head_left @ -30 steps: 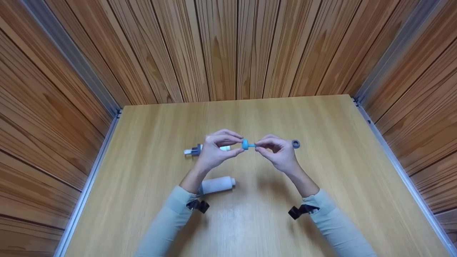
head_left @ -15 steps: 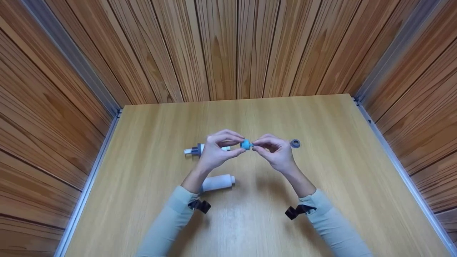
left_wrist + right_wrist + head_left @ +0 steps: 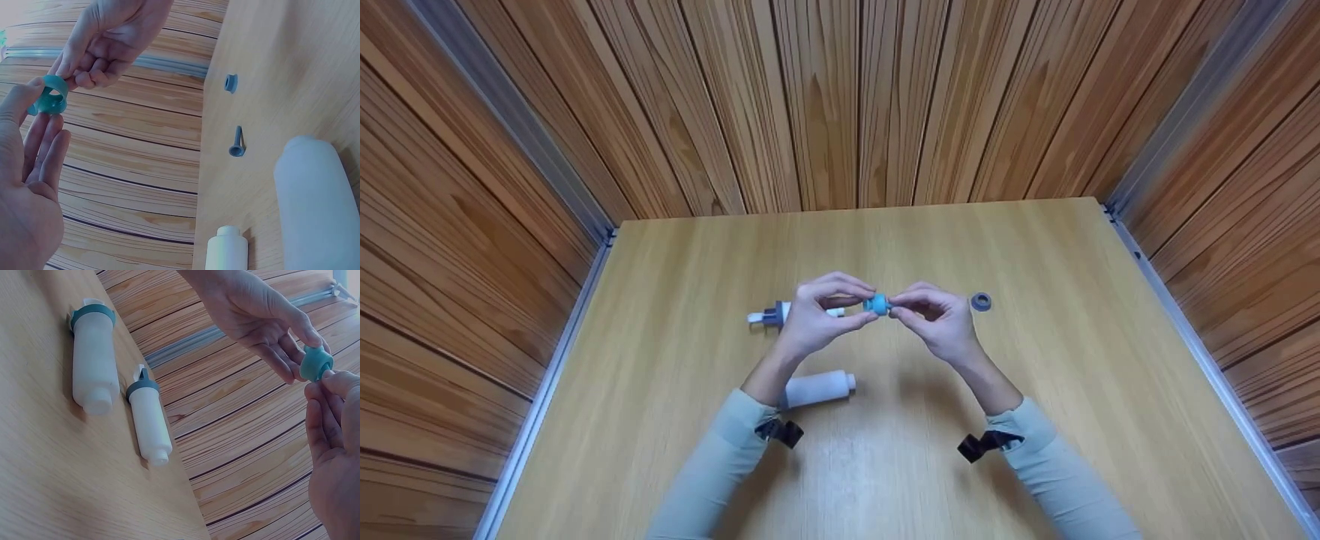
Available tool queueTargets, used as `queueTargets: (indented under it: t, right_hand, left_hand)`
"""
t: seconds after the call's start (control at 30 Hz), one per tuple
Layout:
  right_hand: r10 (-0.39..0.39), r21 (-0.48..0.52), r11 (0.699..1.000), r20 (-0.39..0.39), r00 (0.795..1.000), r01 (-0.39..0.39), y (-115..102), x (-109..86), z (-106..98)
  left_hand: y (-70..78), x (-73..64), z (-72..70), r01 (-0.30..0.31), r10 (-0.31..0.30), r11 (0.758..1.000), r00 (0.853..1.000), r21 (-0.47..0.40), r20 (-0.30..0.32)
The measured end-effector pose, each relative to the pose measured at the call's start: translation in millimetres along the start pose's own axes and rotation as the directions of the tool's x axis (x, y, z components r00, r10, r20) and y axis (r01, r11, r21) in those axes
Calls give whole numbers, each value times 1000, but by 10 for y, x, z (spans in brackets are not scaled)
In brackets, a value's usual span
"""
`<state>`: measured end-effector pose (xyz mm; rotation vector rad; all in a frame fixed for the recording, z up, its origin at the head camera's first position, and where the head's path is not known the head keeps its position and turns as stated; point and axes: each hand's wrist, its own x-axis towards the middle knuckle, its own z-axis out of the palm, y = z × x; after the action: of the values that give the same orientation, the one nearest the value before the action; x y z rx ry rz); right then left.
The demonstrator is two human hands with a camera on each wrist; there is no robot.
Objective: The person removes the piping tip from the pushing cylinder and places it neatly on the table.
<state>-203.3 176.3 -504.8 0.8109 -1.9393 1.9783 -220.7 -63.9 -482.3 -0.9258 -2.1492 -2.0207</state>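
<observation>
My left hand (image 3: 821, 315) pinches a teal ring-shaped cap (image 3: 876, 304) between thumb and fingertips, above the table. From the other side my right hand (image 3: 943, 321) pinches a thin teal stem, mostly hidden by its fingertips, right against the cap. In the left wrist view the cap's hollow side (image 3: 52, 81) faces the camera. The right wrist view shows the stem's base entering the cap (image 3: 315, 363); how deep it sits inside, I cannot tell.
On the table lie a white bottle with teal collar (image 3: 95, 354) and a smaller white bottle with grey-blue collar (image 3: 149, 422). A grey-blue ring (image 3: 981, 301) and a small grey-blue funnel-shaped piece (image 3: 237, 149) lie farther off. Wood-panelled walls (image 3: 825, 105) surround the table.
My right hand has moved slightly left, up to the cap. The stem, visible between cap and fingers one second ago, is now mostly hidden. The cap has turned slightly.
</observation>
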Motion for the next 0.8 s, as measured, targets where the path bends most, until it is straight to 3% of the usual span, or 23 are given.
queueTargets:
  t: [0.43,0.8]
  right_hand:
    - [10,37,999,28,1000,-11,12,8,-59]
    - [13,28,999,80,997,-15,3,11,-9]
  left_hand:
    - [54,14,-43,-43,44,999,998,20,-34]
    - [75,29,38,1,-1,1000,1000,5,-1]
